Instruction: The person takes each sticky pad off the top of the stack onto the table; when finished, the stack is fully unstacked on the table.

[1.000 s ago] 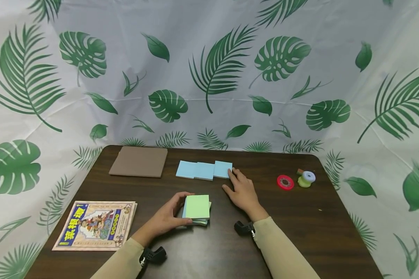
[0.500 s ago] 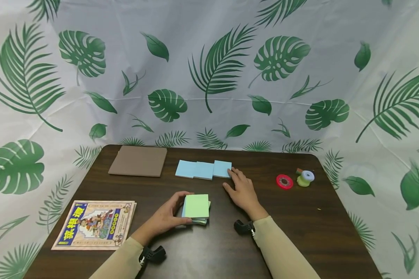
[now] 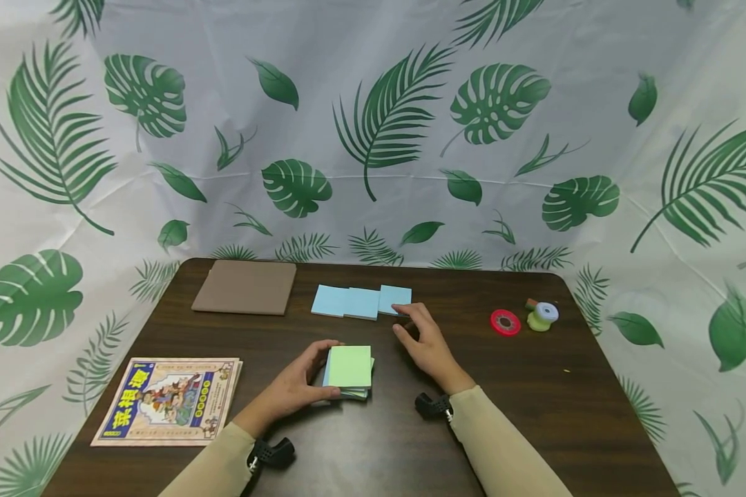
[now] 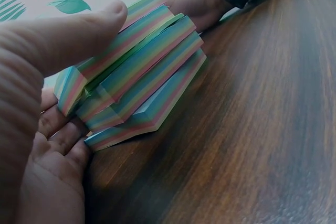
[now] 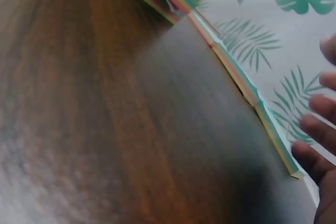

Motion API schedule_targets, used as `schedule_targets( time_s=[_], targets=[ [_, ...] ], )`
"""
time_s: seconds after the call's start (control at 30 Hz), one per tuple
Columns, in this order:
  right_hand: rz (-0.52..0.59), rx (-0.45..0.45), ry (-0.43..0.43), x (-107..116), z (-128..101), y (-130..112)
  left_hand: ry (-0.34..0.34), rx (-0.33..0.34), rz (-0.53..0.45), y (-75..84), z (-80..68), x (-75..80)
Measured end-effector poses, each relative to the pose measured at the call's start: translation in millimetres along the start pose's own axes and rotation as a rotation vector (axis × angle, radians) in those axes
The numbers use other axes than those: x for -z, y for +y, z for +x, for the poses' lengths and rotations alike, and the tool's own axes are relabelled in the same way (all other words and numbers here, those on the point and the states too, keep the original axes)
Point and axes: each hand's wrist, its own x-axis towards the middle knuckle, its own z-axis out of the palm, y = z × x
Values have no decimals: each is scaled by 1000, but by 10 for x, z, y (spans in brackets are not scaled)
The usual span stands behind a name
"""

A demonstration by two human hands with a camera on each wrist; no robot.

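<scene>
My left hand (image 3: 323, 369) grips a skewed stack of sticky-note pads (image 3: 349, 367) with a green top sheet, near the table's front middle. In the left wrist view the thumb (image 4: 79, 35) lies on the stack's (image 4: 142, 72) top corner and the fingers (image 4: 58, 129) curl along its side. Behind it lies a row of three blue pads (image 3: 360, 302). My right hand (image 3: 400, 319) is arched over the table with its index fingertip at the front right corner of the rightmost pad, holding nothing. The right wrist view shows the pads' striped edges (image 5: 247, 87) and blurred fingers (image 5: 317, 135).
A brown notebook (image 3: 245, 287) lies at the back left and a comic book (image 3: 169, 400) at the front left. A red tape roll (image 3: 505, 322) and a green-and-blue roll (image 3: 543, 315) sit on the right of the dark wooden table (image 3: 534, 400). A leaf-print cloth hangs behind.
My right hand has risen from lying flat beside the rightmost blue pad and shifted slightly left, its fingers now arched. The left hand and the stack have not moved.
</scene>
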Motion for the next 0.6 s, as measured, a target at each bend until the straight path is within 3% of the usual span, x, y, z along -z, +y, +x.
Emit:
schedule_targets(
  time_s=[0.17, 0.6],
  targets=[
    [87, 61, -37, -30, -16, -51, -6, -5, 1, -2, 0, -2],
    [236, 28, -236, -149, -67, -233, -21, -44, -10, -19, 13, -10]
  ],
)
